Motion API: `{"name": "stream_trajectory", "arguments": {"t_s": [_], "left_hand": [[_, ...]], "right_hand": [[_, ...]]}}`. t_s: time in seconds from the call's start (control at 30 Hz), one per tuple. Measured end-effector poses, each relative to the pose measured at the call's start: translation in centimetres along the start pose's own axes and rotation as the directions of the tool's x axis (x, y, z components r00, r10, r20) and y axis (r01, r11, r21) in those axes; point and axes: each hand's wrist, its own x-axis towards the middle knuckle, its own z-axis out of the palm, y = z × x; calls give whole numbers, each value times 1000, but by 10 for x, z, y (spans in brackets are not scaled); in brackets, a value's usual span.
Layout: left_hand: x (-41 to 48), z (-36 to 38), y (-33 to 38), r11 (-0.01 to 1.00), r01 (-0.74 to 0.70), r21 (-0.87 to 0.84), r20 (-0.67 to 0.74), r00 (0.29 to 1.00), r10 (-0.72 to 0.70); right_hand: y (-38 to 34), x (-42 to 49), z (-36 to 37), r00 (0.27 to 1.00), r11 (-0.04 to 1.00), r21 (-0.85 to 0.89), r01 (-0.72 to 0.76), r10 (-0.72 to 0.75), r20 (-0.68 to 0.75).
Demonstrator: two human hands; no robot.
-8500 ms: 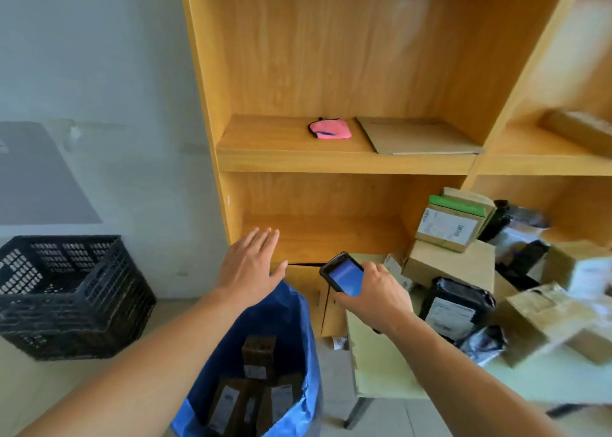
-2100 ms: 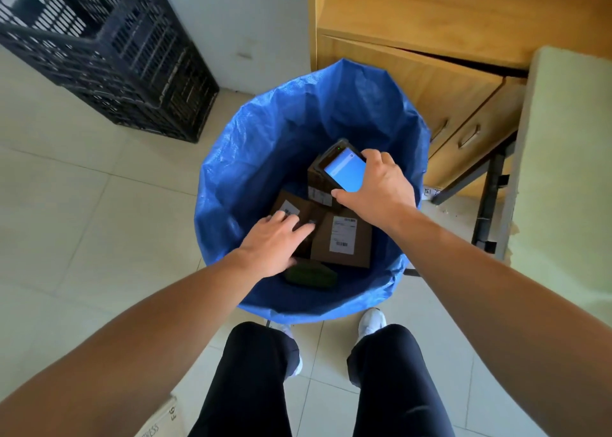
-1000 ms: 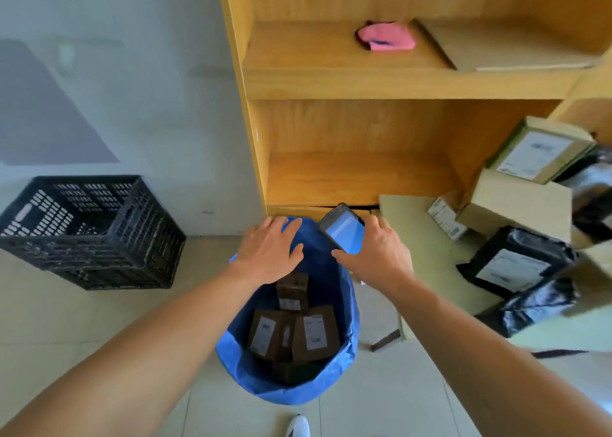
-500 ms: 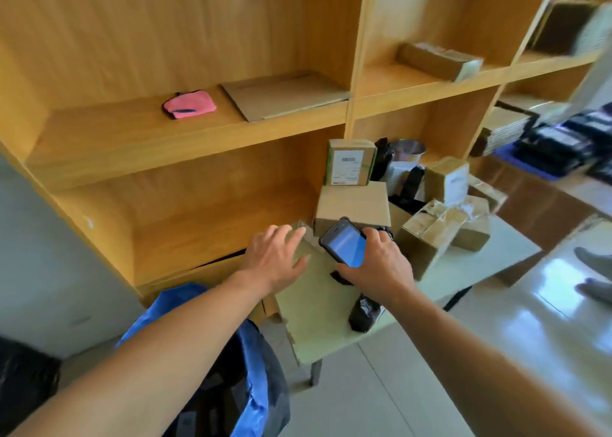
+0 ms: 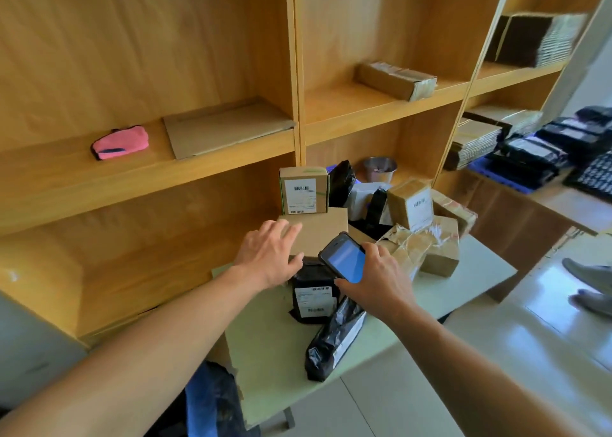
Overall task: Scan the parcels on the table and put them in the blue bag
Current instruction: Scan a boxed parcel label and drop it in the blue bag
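Left fingers (image 5: 285,230) spread over plain box (image 5: 319,233); right fingers (image 5: 370,247) grip scanner (image 5: 346,261) above black parcel (image 5: 308,279).

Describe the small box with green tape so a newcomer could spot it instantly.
Find the wooden shelf unit, then the pale green table in front of it. At the table's back left, a small box stands on a larger plain carton. Only it has green tape on its edges, around a white barcode label.
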Motion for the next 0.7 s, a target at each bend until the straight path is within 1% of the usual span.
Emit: {"name": "stream_trajectory", "arguments": {"t_s": [0.2, 0.33, 0.43, 0.57, 0.7], "left_hand": [[63, 16, -28, 1000, 3, -13, -3, 1000, -3], [111, 24, -55, 996, 62, -65, 3, 998, -62], [146, 26, -71, 997, 73, -37, 25, 997, -72], [189, 33, -82, 999, 32, -23, 35, 999, -32], [220, 51, -84, 1000, 10, -11, 103, 995, -9]], "right_hand": [[6, 50, 13, 999, 999, 5, -37, 37, 4], [7, 88, 14, 998, 998, -30, -63, 63, 1], [9, 115, 11, 996, 996, -40, -85, 84, -22], [15, 147, 17, 999, 996, -87, -27, 24, -27], [21, 181, 32, 1000, 998, -69, -7, 7, 12]]}}
